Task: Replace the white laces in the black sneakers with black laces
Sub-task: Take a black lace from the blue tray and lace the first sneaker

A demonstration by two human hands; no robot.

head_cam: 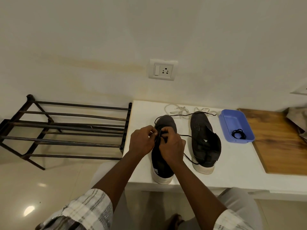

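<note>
Black fabric sneaker (162,156) at frame centre stands heel-near on the white tabletop (232,171), so left hand (141,141) and right hand (172,146) both hold a pinching grip on its thin black lace (186,135).

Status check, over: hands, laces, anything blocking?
Left hand and right hand both pinching black lace at left sneaker. White laces out, lying beyond it. Second black lace coiled in blue tray. Nothing blocking.

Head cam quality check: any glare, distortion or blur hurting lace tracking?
Head view: wide-angle skews the shoe rack and table edges; two glare spots on the floor; light dim, shadows soft; little motion blur; black lace vanishes against the left sneaker between left hand and right hand.
</note>
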